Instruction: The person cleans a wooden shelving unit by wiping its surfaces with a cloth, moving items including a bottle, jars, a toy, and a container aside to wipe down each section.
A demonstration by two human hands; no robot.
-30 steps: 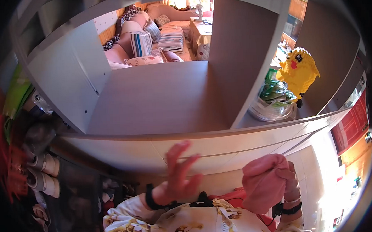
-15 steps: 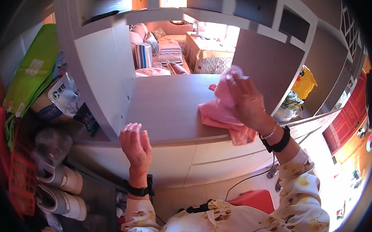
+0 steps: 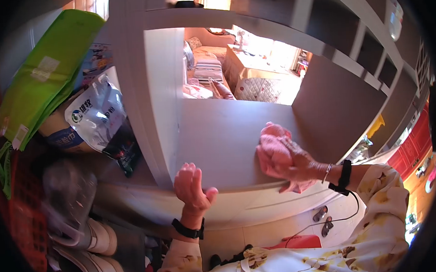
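Note:
A crumpled pink cloth (image 3: 273, 150) lies bunched on the grey counter surface (image 3: 216, 141), near its front edge on the right side. My right hand (image 3: 303, 165) is wrapped over the cloth, and one corner hangs below the fingers past the edge. The palm side of that hand is hidden. My left hand (image 3: 193, 188) is raised in front of the counter's edge, left of the cloth, with nothing in it. Its thumb stands apart from the extended fingers. Dark bands circle both wrists.
Upright cabinet panels (image 3: 165, 99) frame the opening. To the left are a green bag (image 3: 45, 75), a silver pouch (image 3: 98, 112), a red basket (image 3: 29, 217) and pale shoes (image 3: 101, 238). A cable (image 3: 324, 222) trails from my right wrist toward a red object (image 3: 300, 242) below.
My right hand has brought the cloth nearer the counter's front edge and bunched it up. The view has turned left, showing more of the bags. My left hand remains free.

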